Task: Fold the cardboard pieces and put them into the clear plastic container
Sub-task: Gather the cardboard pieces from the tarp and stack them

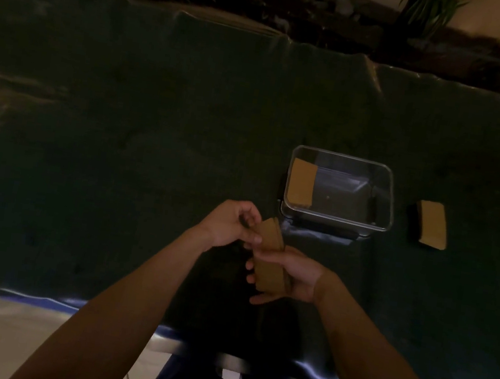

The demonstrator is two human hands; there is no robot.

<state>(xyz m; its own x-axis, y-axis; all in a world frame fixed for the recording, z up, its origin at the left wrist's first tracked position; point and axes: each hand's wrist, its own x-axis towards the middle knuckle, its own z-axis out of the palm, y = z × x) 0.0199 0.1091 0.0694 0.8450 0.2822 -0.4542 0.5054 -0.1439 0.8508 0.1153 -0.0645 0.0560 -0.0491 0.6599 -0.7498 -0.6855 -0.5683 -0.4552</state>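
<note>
I hold a cardboard piece (271, 258) in front of me, just short of the clear plastic container (385, 189), which sits at one o'clock from my hands on the dark-covered worktop (152, 143). My right hand (289, 275) wraps the lower half, fingers (250, 277) curled around its left edge and closed on it. My left hand (230, 225) pinches the upper end between thumb and fingertips, wrist bent inward. Both forearms reach forward and converge on the piece.

To fold it well, I should keep the right hand firm as an anchor and press the top over squarely so the edges meet, then run a thumb along the crease. The light is dim, so I think it is already doubled, but I cannot be sure.

One folded piece (301, 182) lies inside the container at its nine o'clock side. Another cardboard piece (431, 224) waits at three o'clock of the container.
</note>
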